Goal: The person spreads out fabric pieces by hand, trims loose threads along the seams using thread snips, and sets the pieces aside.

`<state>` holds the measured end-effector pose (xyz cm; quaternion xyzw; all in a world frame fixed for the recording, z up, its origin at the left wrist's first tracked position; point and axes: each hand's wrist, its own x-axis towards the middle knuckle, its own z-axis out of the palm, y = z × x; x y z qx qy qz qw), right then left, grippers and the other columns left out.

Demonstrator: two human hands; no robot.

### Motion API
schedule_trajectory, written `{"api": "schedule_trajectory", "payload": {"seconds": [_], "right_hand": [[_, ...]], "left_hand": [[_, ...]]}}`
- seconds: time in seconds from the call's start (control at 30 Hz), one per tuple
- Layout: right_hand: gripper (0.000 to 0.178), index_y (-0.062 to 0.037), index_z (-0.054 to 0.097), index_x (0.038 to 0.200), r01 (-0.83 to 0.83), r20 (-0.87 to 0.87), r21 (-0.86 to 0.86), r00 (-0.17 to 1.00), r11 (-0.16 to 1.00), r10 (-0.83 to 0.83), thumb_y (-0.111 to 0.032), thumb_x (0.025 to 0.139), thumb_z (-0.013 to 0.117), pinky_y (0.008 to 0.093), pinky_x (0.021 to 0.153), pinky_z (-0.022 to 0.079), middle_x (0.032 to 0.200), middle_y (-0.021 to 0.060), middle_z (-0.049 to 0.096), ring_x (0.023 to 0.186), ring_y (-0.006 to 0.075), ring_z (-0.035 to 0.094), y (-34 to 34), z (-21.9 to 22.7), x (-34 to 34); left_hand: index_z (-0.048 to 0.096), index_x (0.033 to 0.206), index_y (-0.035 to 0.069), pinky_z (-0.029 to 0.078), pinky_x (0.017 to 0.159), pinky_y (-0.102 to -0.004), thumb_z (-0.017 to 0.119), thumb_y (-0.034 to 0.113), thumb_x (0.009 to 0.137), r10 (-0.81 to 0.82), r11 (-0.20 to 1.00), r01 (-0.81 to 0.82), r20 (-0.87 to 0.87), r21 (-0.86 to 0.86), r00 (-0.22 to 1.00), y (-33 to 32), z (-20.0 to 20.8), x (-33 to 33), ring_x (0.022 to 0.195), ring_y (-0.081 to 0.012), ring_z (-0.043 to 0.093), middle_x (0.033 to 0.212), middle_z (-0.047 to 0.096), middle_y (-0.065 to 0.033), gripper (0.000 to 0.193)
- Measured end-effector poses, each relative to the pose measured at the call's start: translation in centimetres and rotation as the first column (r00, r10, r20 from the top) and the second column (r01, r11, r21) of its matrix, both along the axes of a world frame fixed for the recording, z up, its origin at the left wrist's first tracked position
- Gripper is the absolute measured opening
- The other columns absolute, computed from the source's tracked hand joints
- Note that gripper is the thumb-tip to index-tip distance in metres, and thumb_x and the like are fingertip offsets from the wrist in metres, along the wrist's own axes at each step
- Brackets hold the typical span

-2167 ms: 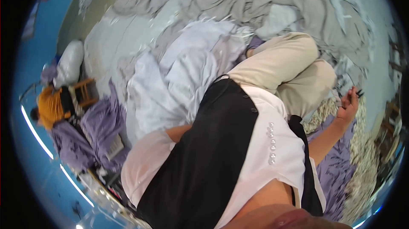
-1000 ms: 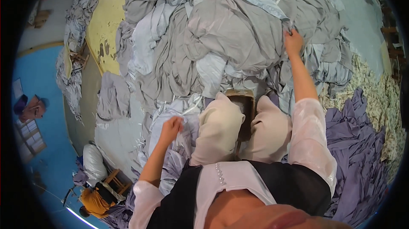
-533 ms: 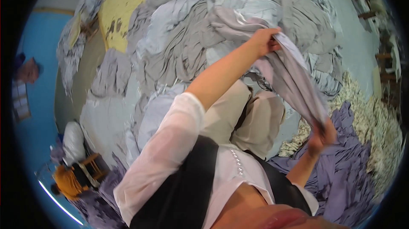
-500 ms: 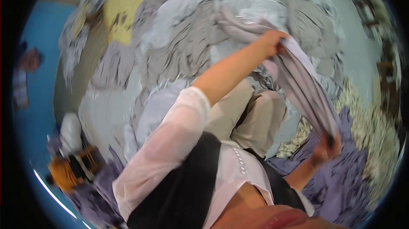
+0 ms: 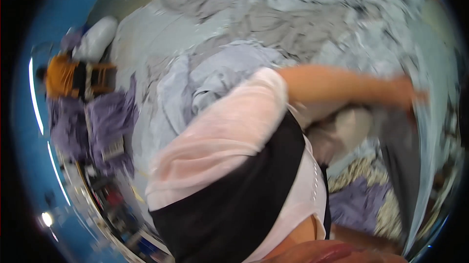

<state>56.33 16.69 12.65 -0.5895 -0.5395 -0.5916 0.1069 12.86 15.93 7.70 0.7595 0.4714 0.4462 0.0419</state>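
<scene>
My left hand (image 5: 406,94), smeared by motion, is stretched far to the right at the upper end of a long grey cloth (image 5: 401,153). The cloth runs taut down the right side of the view, with a pale bluish strip along its outer edge. It looks like a garment, but the blur hides its exact kind. Near the cloth's lower end, the right forearm (image 5: 359,236) comes in dark and low. My right hand's fingers are too blurred and shadowed to make out.
Heaps of grey and pale blue cloth (image 5: 293,28) cover the floor ahead. Purple cloth (image 5: 359,204) and cream cloth (image 5: 389,216) lie at lower right. At left, a person in orange (image 5: 61,75) is beside a white sack (image 5: 97,38) and purple piles (image 5: 110,126).
The view has turned, shifting the surroundings. My left hand has swung to the right with the cloth, and the right hand has dropped toward the lower edge.
</scene>
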Motion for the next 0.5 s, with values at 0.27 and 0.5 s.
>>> {"api": "schedule_trajectory", "payload": {"seconds": [0.27,0.5], "right_hand": [[0.028,0.0090,0.059,0.113,-0.772,-0.763,0.564,-0.351,0.295,0.542,-0.002,0.087,0.056,0.0411,0.085,0.054,0.106,0.0171,0.064,0.094,0.0263,0.064,-10.8,5.8,-14.7],[0.018,0.0040,0.066,0.097,-0.528,-0.685,0.668,-0.164,-0.523,-0.710,-0.007,0.082,0.067,0.0282,0.068,0.047,0.084,0.0084,0.068,0.073,0.0134,0.058,-19.6,4.4,-41.8]], "left_hand": [[0.052,0.130,0.003,0.049,0.092,-0.0418,0.037,0.035,0.102,0.116,0.991,0.048,0.976,-0.127,0.183,-10.8,12.9,-22.3,0.112,-0.0265,0.058,0.126,0.059,-0.0102,0.045],[0.067,0.099,0.010,0.050,0.079,-0.0435,0.054,0.041,0.089,0.394,0.401,-0.845,-0.766,-0.353,0.507,-20.4,-0.5,-31.5,0.094,-0.0363,0.065,0.100,0.068,-0.0176,0.035]]}}
